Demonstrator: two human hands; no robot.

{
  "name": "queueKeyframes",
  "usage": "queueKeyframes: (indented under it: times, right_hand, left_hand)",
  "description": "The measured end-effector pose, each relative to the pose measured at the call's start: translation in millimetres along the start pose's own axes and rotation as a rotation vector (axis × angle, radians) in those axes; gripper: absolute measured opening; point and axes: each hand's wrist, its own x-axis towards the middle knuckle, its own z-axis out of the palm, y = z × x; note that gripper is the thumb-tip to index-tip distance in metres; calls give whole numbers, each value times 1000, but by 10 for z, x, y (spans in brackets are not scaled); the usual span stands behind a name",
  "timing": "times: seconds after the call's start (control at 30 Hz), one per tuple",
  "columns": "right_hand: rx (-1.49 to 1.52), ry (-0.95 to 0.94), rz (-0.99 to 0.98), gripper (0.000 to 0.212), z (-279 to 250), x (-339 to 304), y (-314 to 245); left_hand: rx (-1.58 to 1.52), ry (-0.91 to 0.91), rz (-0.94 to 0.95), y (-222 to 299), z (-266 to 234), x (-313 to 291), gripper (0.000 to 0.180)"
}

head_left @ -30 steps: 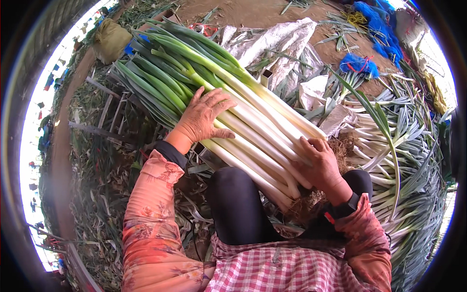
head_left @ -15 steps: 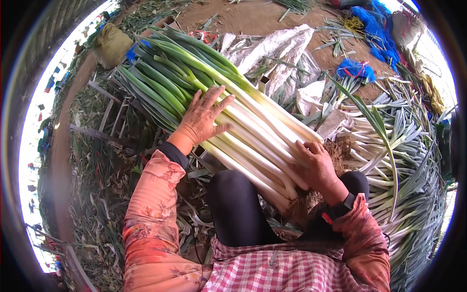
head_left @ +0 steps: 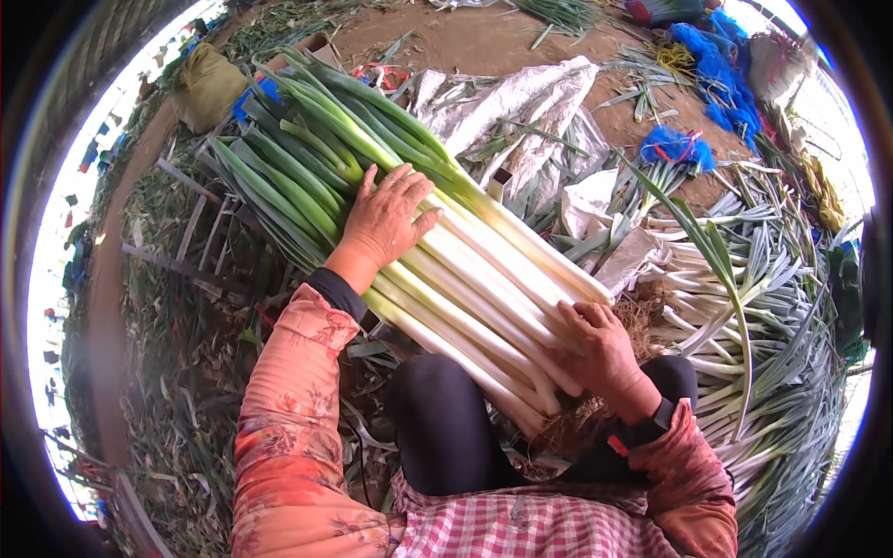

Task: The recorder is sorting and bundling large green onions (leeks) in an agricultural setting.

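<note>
A wide bundle of large green onions (head_left: pixel 484 270) lies slantwise before my knees, green leaves to the far left and white root ends to the near right. My left hand (head_left: pixel 389 216) rests on top where green turns to white, fingers extended across the stalks and thumb apart. Close to the root ends, my right hand (head_left: pixel 600 349) lies over the white stalks with its fingers slightly bent and apart. Brown roots (head_left: pixel 563 428) show below and beside that hand. The undersides of both hands are hidden.
To the right is a big heap of loose green onions (head_left: pixel 735 316). White plastic sacking (head_left: pixel 521 102) lies beyond the bundle, blue netting (head_left: pixel 716 74) at the far right. A metal frame (head_left: pixel 186 270) shows at left, amid leaf scraps (head_left: pixel 177 400). A tan sack (head_left: pixel 206 88) stands far left.
My left hand's fingers have drawn closer together on the stalks. My right hand remains by the root ends, with its fingers shifted slightly. The whole view has moved a little.
</note>
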Motion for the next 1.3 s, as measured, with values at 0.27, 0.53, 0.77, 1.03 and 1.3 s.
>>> queueKeyframes:
  times: [0.27,0.53,0.77,1.03,1.3]
  right_hand:
    - [-13,48,29,54,2,28,-41]
    - [113,92,84,37,38,111,45]
    - [187,110,145,36,47,123,24]
    - [243,76,205,35,15,127,26]
    - [291,-97,148,49,-156,336,-10]
  left_hand:
    - [-71,-7,-20,-59,2,-9,34]
    - [-148,279,-108,-21,-36,22,23]
    - [79,50,-97,-240,-73,-5,31]
    - [33,174,-23,-315,-85,16,23]
    - [104,275,-40,-275,-83,-4,17]
